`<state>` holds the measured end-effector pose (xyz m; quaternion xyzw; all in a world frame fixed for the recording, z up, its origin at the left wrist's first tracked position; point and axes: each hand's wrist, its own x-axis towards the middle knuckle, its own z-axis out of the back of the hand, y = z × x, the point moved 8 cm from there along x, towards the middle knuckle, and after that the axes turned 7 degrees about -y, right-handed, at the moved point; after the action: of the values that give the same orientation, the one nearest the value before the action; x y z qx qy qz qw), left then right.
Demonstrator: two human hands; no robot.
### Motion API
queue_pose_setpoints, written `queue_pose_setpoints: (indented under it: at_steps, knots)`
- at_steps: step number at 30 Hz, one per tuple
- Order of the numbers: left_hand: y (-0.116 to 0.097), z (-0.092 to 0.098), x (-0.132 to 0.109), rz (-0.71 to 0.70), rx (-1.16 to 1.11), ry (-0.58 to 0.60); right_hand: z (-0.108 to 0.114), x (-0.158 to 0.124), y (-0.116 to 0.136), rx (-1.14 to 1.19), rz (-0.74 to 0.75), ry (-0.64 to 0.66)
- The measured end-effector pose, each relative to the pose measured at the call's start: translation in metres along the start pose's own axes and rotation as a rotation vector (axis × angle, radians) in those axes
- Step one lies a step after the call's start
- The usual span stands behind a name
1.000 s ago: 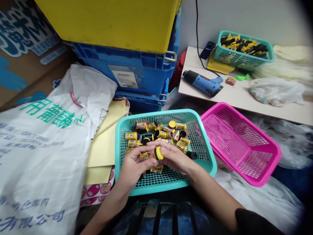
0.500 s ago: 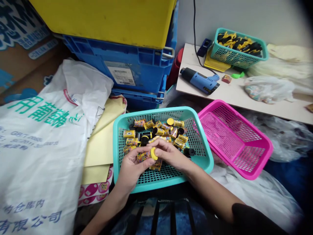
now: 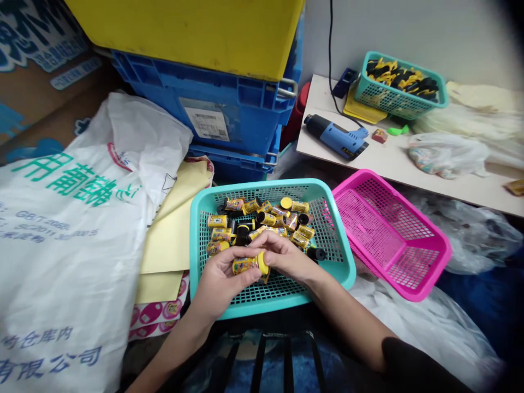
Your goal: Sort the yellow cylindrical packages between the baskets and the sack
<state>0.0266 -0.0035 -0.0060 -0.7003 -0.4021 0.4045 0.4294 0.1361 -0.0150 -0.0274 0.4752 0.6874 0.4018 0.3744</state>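
Yellow-capped canister (image 3: 248, 266) between left hand (image 3: 221, 285) and right hand (image 3: 286, 256); teal basket (image 3: 262, 188) beneath

Bare left hand (image 3: 223, 286), bare right hand (image 3: 286, 257) — black sleeve (image 3: 417, 363) on right arm (image 3: 347, 322)

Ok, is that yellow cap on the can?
On: the yellow cap covers one end of the can in the left hand and right hand.

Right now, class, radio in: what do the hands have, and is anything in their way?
Left hand grips yellow-capped canister, right hand on its cap. Over teal mesh basket, loose canisters inside. Nothing in the way.
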Motion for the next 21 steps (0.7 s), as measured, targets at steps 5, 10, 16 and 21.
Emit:
queue_pose_setpoints:
  at_steps: [5, 10, 16, 21]
  knots:
    - [0.002, 0.004, -0.003, -0.050, 0.075, -0.033, -0.006, -0.003, 0.004, -0.076, 0.031, 0.002]
    - [-0.027, 0.035, -0.009, -0.396, 0.626, -0.079, 0.014, -0.002, 0.034, -0.749, 0.200, -0.160]
    - [-0.043, 0.048, 0.000, -0.615, 1.125, -0.063, 0.092, 0.005, 0.079, -1.543, -0.036, -0.521]
    - [-0.044, 0.032, 0.006, -0.602, 1.069, -0.018, 0.102, -0.016, 0.067, -1.538, -0.280, -0.399]
